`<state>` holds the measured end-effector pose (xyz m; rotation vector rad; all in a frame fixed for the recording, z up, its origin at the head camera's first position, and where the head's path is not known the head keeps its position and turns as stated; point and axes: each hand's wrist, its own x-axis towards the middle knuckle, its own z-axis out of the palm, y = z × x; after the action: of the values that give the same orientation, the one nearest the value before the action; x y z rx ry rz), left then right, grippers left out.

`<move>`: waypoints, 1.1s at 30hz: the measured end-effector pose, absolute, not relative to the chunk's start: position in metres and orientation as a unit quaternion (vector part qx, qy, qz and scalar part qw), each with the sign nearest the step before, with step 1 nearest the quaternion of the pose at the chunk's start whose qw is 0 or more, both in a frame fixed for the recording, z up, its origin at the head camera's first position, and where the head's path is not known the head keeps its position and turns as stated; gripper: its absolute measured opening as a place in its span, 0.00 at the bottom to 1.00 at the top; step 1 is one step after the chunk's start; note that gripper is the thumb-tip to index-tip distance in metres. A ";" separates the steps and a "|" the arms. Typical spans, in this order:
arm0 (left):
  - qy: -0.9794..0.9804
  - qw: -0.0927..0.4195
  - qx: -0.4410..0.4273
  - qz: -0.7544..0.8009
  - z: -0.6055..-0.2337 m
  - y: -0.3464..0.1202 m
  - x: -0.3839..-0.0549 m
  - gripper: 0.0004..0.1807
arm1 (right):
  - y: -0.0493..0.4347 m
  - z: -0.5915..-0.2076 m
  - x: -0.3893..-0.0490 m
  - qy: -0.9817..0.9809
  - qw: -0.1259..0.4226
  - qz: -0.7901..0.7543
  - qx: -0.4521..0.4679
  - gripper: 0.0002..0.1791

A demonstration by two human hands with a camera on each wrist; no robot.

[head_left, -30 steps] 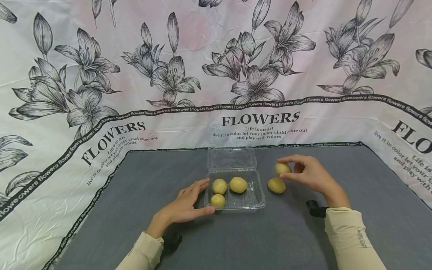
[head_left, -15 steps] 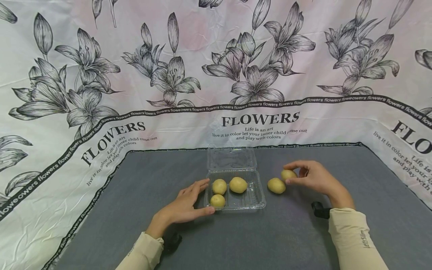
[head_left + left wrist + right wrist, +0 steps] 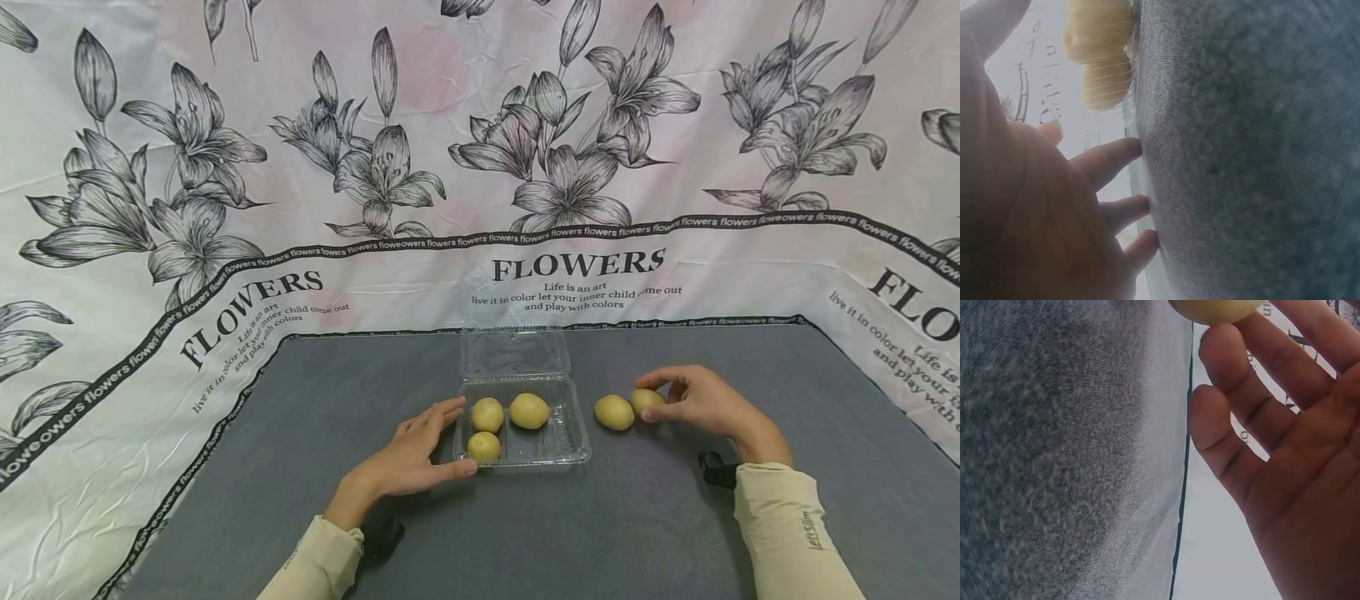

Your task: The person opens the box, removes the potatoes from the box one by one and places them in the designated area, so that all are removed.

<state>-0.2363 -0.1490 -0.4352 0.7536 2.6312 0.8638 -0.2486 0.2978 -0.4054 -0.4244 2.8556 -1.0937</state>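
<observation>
In the head view a clear plastic clamshell box lies with its lid folded back. Three small yellow potatoes, one of them the larger potato, sit inside it. My left hand rests spread at the box's left side, thumb by the front corner and fingertips at the left rim. My right hand pinches a yellow potato between thumb and fingers, low over the table. Right beside it, to the left, another potato lies on the table. The right wrist view shows the held potato only at its top edge.
The dark grey table runs back to a white cloth printed with flowers and lettering. That cloth also rises along the left and right sides. A black wrist strap sits below my right hand.
My right hand has moved to the right and down with the potato, from behind the loose potato to its right side. My left hand and the box have stayed put.
</observation>
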 end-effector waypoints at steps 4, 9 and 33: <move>0.908 0.134 0.261 0.298 -0.435 -0.150 -0.236 0.54 | 0.299 -0.409 -0.250 0.923 0.047 -0.355 -0.143 0.28; 0.909 0.137 0.260 0.296 -0.436 -0.150 -0.236 0.53 | 0.299 -0.411 -0.251 0.923 0.059 -0.355 -0.138 0.28; 0.911 0.133 0.256 0.295 -0.437 -0.149 -0.237 0.53 | 0.303 -0.415 -0.251 0.908 0.087 -0.379 -0.154 0.29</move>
<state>-0.2373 -0.1489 -0.4372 0.7422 2.6423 0.8548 -0.2515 0.3027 -0.4149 -0.4581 2.7048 -1.1299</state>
